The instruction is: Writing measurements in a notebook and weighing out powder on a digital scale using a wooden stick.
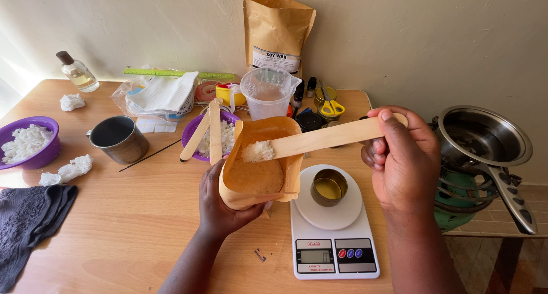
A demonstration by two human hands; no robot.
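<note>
My left hand [220,205] grips an open brown paper pouch [260,171] of white wax flakes, held over the wooden table beside a white kitchen scale [334,245]. My right hand [399,157] holds a flat wooden stick [331,137] whose tip carries a small heap of flakes [258,151] above the pouch's mouth. A small gold tin [329,187] sits on the scale's round plate, to the right of the pouch.
A metal mug [119,139], two purple bowls [27,143] [200,131] of white wax, a clear measuring jug [267,93], a tall brown pouch [278,33], yellow scissors [331,107], a glass bottle [77,71] and a dark cloth [28,220] lie around. A steel pot [482,137] sits on a burner at the right.
</note>
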